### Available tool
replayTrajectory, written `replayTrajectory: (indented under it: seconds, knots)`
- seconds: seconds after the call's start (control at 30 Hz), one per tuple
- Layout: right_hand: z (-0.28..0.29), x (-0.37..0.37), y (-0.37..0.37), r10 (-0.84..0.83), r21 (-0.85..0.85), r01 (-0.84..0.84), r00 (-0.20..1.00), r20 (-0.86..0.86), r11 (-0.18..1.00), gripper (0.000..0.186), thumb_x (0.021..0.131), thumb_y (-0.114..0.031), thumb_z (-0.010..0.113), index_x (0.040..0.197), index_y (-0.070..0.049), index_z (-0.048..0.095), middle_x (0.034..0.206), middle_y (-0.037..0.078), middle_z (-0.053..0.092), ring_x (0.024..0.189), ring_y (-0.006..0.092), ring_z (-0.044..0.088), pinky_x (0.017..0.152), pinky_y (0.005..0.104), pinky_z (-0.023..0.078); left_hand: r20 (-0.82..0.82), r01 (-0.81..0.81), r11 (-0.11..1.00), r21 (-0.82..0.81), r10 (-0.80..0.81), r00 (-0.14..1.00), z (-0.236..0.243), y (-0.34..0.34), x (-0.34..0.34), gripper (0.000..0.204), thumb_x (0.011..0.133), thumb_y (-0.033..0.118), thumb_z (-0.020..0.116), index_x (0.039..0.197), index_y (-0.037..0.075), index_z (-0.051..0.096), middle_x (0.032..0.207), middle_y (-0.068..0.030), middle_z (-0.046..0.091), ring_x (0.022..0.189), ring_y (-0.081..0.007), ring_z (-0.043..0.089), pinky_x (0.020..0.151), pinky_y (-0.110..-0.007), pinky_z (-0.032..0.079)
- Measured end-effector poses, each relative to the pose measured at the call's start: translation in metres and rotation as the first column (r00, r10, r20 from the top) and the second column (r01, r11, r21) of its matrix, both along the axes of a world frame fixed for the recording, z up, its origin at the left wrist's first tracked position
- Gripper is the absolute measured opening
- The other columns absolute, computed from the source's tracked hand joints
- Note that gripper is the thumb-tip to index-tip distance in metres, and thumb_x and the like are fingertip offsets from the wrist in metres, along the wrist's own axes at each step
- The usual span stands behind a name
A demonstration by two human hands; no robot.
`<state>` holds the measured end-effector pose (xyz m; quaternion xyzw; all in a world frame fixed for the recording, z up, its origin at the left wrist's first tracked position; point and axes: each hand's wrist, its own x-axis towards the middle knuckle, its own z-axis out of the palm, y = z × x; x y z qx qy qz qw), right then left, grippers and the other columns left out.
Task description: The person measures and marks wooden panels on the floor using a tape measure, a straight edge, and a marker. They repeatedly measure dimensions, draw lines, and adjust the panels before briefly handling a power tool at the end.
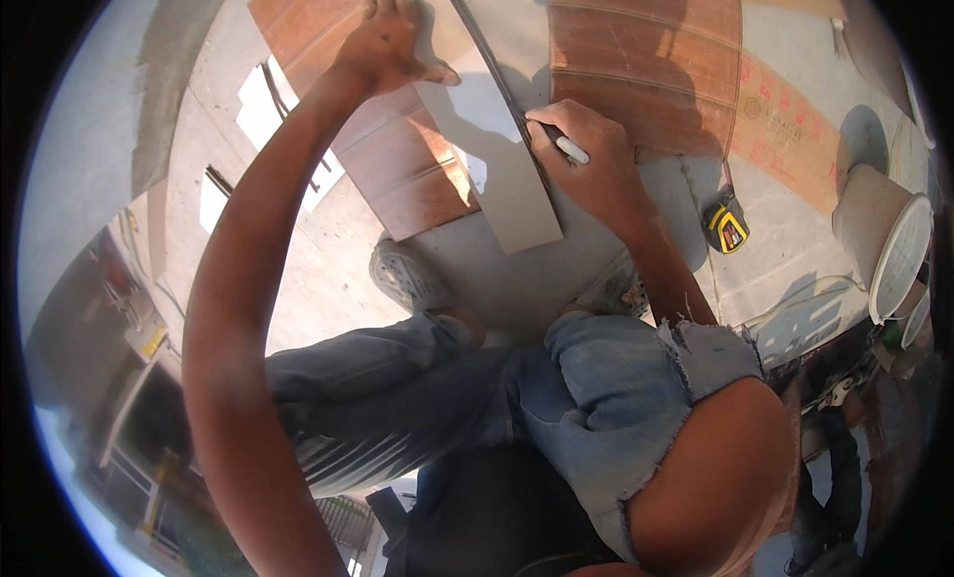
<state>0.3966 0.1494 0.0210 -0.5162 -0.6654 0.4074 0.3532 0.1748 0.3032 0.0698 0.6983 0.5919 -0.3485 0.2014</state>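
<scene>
A long pale tile strip (519, 204) lies lengthwise in front of me, its near end towards my feet. My left hand (386, 35) rests on its far part, fingers stretched and thumb spread to the right. My right hand (594, 160) grips a marker pen (570, 148) with a white barrel, its tip side hidden by the fingers. That hand is at the strip's right edge, where a thin dark strip (481, 42) runs along it. Whether the pen's tip touches the surface, I cannot tell.
Brown plank-patterned tiles (397, 184) lie partly under the strip, and more brown tiles (636, 75) lie at right. Beyond my right forearm sit a yellow-and-black tape measure (726, 225), flat cardboard (790, 130) and a tipped bucket (874, 229). White offcuts (260, 108) lie at left.
</scene>
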Motion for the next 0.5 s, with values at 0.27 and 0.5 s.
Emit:
replayTrajectory:
  seconds: [0.27, 0.5]
  knots:
    - [0.004, 0.008, -0.029, 0.0, 0.0, 0.0, 1.0, -0.018, 1.0, 0.014, 0.091, -0.003, 0.07, 0.105, -0.001, 0.069, 0.094, 0.017, 0.069, 0.085, 0.0363, 0.07, 0.075, 0.043, 0.055, 0.201, 0.123, 0.97, 0.208, -0.166, 0.965, -0.035, 0.001, -0.024, 0.142, 0.071, 0.061, 0.089, 0.162, -0.012, 0.009, 0.168, -0.0383, 0.003, 0.158, -0.0505, 0.007, 0.127, -0.05, 0.029]
    - [0.004, 0.018, -0.053, -0.007, -0.041, 0.008, 1.0, 0.015, 0.999, 0.017, 0.09, -0.002, 0.071, 0.107, 0.0, 0.07, 0.092, 0.017, 0.068, 0.082, 0.0353, 0.068, 0.073, 0.0411, 0.054, 0.036, 0.109, 0.994, 0.023, -0.11, 0.993, -0.027, 0.007, -0.006, 0.135, 0.081, 0.06, 0.083, 0.163, -0.01, 0.002, 0.17, -0.0341, -0.008, 0.16, -0.0444, -0.004, 0.132, -0.054, 0.015]
